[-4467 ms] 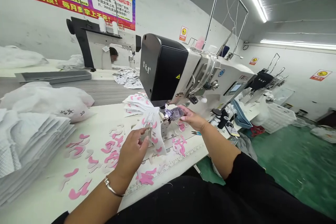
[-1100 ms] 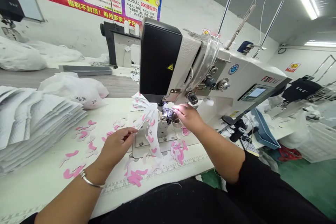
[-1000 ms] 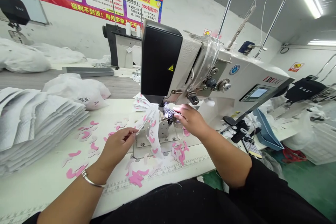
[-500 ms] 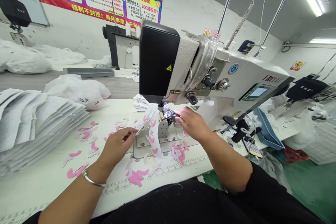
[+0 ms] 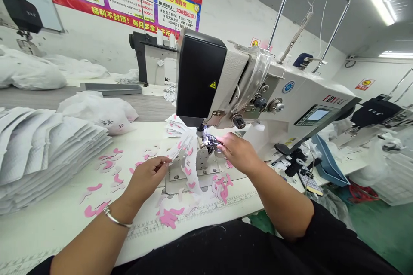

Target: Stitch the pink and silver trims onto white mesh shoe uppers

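Note:
A white fabric strip with pink shapes (image 5: 190, 159) runs from under the presser foot (image 5: 204, 137) of a white and black industrial sewing machine (image 5: 258, 90) down over its metal plate. My left hand (image 5: 146, 179) pinches the strip's edge between thumb and forefinger. My right hand (image 5: 240, 153) lies beside the presser foot, its fingertips against the lit needle area. Whether those fingers grip anything is hidden. Loose pink-and-white cut pieces (image 5: 169, 218) lie on the white table (image 5: 48, 236) below both hands.
A tall stack of white quilted fabric (image 5: 48, 154) stands at the left, beside a white bag (image 5: 100, 111). A ruler (image 5: 193, 217) runs along the table's front edge. Another sewing machine (image 5: 151, 58) stands behind; a blue tray (image 5: 327, 167) and white crate (image 5: 393, 180) sit right.
My left hand has shifted slightly up and to the right along the strip. My right hand has stayed by the presser foot, and the view has moved slightly.

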Motion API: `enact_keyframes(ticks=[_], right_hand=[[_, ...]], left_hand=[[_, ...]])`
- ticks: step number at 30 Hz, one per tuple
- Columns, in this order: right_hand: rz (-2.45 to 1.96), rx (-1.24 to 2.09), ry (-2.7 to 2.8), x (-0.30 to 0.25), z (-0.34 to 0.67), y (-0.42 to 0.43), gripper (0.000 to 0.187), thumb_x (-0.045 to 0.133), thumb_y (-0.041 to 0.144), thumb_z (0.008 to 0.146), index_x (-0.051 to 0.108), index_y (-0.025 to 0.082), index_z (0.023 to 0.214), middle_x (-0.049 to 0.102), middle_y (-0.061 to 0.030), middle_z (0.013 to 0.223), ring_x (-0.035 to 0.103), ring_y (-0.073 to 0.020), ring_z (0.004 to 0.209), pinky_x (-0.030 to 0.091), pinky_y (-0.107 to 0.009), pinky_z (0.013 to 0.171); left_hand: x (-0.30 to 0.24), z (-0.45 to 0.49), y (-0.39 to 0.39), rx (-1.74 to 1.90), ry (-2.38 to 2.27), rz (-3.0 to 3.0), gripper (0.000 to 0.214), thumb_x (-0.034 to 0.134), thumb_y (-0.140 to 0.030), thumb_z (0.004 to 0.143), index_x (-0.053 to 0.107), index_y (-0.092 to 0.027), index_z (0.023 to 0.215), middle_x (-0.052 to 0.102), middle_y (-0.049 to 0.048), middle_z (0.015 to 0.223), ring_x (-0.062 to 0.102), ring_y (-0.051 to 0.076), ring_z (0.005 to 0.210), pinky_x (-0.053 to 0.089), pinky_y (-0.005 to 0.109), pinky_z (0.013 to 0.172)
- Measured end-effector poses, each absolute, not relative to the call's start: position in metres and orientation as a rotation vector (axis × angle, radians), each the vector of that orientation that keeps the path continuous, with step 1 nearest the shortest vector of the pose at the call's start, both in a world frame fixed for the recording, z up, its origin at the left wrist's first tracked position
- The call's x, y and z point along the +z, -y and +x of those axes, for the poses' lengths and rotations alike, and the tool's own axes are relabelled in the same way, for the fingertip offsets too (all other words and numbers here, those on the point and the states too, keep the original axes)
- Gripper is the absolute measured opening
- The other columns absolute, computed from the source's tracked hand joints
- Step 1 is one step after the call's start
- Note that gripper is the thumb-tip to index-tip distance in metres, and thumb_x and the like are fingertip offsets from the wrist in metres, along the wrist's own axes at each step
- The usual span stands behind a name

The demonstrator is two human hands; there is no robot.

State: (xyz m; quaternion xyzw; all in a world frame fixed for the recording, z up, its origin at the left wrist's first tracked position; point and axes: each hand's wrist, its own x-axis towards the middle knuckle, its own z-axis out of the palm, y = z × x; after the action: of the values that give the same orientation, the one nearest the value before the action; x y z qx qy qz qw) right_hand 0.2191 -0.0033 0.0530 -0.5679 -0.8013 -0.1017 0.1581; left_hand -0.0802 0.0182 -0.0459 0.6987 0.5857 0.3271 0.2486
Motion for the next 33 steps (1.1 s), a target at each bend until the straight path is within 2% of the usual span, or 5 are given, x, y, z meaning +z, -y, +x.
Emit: enact_keyframes(ticks=[11,19,23,27,33], right_hand=[[-1.811,-0.257,2.274,0.050,0.198,-0.002,0.034,0.040,0.037,0.101,0.055,0.036,0.131,0.060,-0.0036,0.105,0.060,-0.0160,0.075,0.038,-0.026,0.059],[-1.546,-0.074,1.895,0.009,0.189,0.005,0.038,0.036,0.036,0.103,0.052,0.033,0.137,0.057,-0.0050,0.108,0.061,-0.0177,0.091,0.050,-0.028,0.075],[-1.471,0.012,1.832,0.011,0.186,0.005,0.037,0.036,0.038,0.102,0.055,0.033,0.133,0.057,-0.0048,0.111,0.061,-0.0178,0.097,0.051,-0.029,0.082],[-1.417,0.103,1.795,0.015,0.190,0.005,0.034,0.038,0.038,0.102,0.057,0.031,0.129,0.059,-0.0047,0.115,0.060,-0.0180,0.104,0.051,-0.031,0.089],[-1.362,0.165,1.751,0.021,0.192,0.018,0.033,0.041,0.039,0.101,0.060,0.030,0.126,0.060,-0.0045,0.113,0.059,-0.0173,0.103,0.051,-0.032,0.092]], left_hand=[[-0.044,-0.080,-0.017,0.899,-1.590,1.900,0.034,0.051,-0.044,0.086,0.073,-0.026,0.103,0.071,0.0005,0.083,0.062,0.020,0.074,0.045,0.030,0.066],[-0.045,-0.080,-0.016,0.914,-1.569,1.909,0.033,0.050,-0.043,0.087,0.072,-0.025,0.104,0.068,0.0000,0.077,0.061,0.020,0.072,0.044,0.030,0.066],[-0.042,-0.078,-0.014,0.926,-1.564,1.845,0.031,0.053,-0.043,0.086,0.072,-0.025,0.103,0.068,-0.0001,0.081,0.060,0.019,0.072,0.044,0.030,0.067],[-0.041,-0.078,-0.011,0.960,-1.521,1.705,0.030,0.056,-0.044,0.085,0.071,-0.025,0.103,0.062,-0.0013,0.074,0.056,0.018,0.069,0.041,0.029,0.064],[-0.047,-0.080,-0.014,1.074,-1.087,1.278,0.027,0.067,-0.040,0.083,0.069,-0.020,0.101,0.057,-0.0014,0.072,0.053,0.013,0.066,0.045,0.025,0.064]])
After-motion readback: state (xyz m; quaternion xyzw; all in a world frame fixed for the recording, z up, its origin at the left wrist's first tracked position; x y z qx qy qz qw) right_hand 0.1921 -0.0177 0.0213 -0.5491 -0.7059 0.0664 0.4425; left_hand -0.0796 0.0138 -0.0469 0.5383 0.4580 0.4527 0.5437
